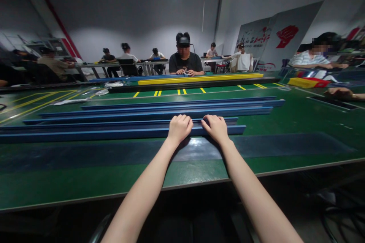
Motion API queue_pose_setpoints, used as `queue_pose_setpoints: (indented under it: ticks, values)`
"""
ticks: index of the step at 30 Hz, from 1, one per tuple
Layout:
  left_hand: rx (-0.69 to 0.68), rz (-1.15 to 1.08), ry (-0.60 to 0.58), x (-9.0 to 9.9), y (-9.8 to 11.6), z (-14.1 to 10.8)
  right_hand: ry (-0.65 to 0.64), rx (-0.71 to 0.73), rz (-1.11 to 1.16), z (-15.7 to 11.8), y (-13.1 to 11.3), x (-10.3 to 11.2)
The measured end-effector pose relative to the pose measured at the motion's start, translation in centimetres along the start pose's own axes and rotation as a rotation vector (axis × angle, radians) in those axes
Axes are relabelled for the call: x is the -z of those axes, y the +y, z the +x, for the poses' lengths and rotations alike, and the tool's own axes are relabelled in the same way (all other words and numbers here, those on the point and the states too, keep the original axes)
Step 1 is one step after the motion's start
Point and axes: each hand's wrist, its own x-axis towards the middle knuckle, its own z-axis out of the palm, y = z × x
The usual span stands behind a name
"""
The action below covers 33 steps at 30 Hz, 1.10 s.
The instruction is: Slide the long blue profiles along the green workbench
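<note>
A long blue plastic channel strip (pixel 85 133) lies nearest me, running left to right across the green table. My left hand (pixel 180 127) is closed over it with the fingers curled into the groove. A short way to the right, my right hand (pixel 216 127) is closed on the same strip, its thumb side towards the left hand. The undersides of both hands and some fingertips are hidden. Just in front of the strip a clear, flat plastic sheet (pixel 270 146) is spread along the table. Behind my hands lie more blue channel strips (pixel 137 113), parallel to the first.
A yellow strip (pixel 199 79) and a black strip (pixel 222 84) lie farther back, with a person (pixel 185 59) seated behind them. On the right are yellow and red trays (pixel 308 82), a phone (pixel 332 102) and another person's hand (pixel 340 93). The table's edge (pixel 196 186) runs below my forearms.
</note>
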Motion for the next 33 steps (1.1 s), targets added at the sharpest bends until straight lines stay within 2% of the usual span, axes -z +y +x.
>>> queue_pose_setpoints:
  ticks: [6, 10, 14, 18, 26, 33]
  values:
    - [-0.183, -0.051, 0.071, -0.2, 1.5, -0.4, 0.003, -0.006, -0.006, 0.0, -0.2, 0.1]
    - [-0.274, -0.073, 0.002, -0.6, 2.5, -0.9, -0.007, -0.01, 0.006, 0.0, -0.2, 0.0]
    - [-0.287, -0.049, -0.12, -1.2, 3.5, -1.7, -0.026, -0.017, 0.033, -0.1, -0.1, 0.0]
    - [-0.296, -0.043, -0.177, -1.4, 4.1, -2.2, -0.033, -0.029, 0.043, -0.1, -0.2, 0.1]
    - [-0.253, -0.005, -0.241, -0.8, 4.5, -1.8, -0.029, -0.038, 0.058, 0.0, -0.3, 0.1]
    - [-0.195, 0.015, -0.229, -0.7, 4.6, -1.6, -0.031, -0.04, 0.063, 0.0, -0.2, 0.1]
